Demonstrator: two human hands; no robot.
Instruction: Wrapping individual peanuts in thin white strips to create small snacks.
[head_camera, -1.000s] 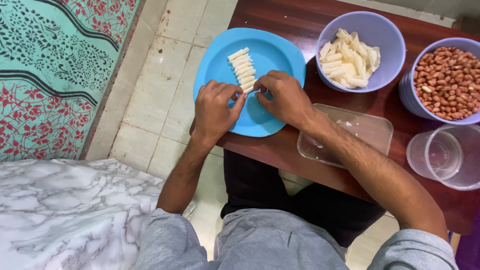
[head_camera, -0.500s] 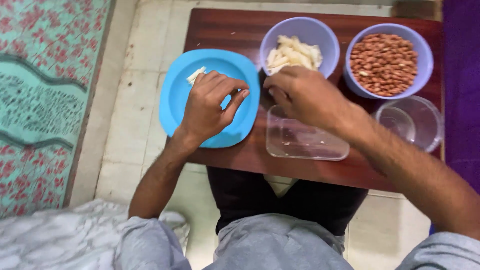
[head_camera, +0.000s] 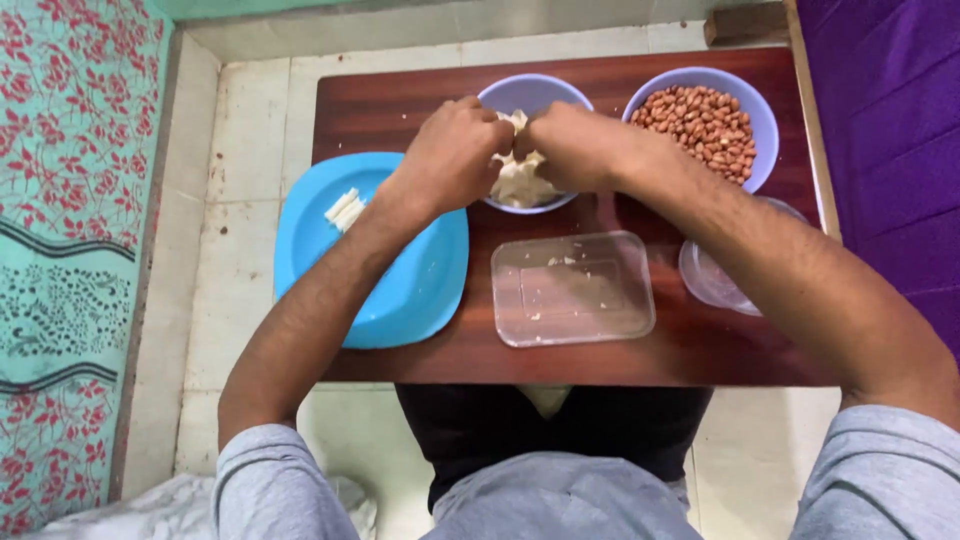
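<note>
Both hands meet over a lilac bowl (head_camera: 545, 92) of pale white strips (head_camera: 520, 183) at the back of a small dark wooden table (head_camera: 400, 105). My left hand (head_camera: 452, 155) and my right hand (head_camera: 572, 142) have their fingers curled around one white piece (head_camera: 516, 124) held between them above the bowl. A round blue plate (head_camera: 420, 290) lies at the table's left, with a few white strips (head_camera: 345, 208) lined up near its far edge, under my left forearm.
A second lilac bowl (head_camera: 762, 120) holds peanuts (head_camera: 700, 118) at the back right. An empty clear rectangular container (head_camera: 572, 288) sits in the middle front. A clear round cup (head_camera: 712, 280) lies under my right forearm. Tiled floor, patterned cloth left, purple cloth right.
Both hands have left the blue plate and moved right to the bowl of white strips, where they now hold a piece together. The view has shifted and come closer.
</note>
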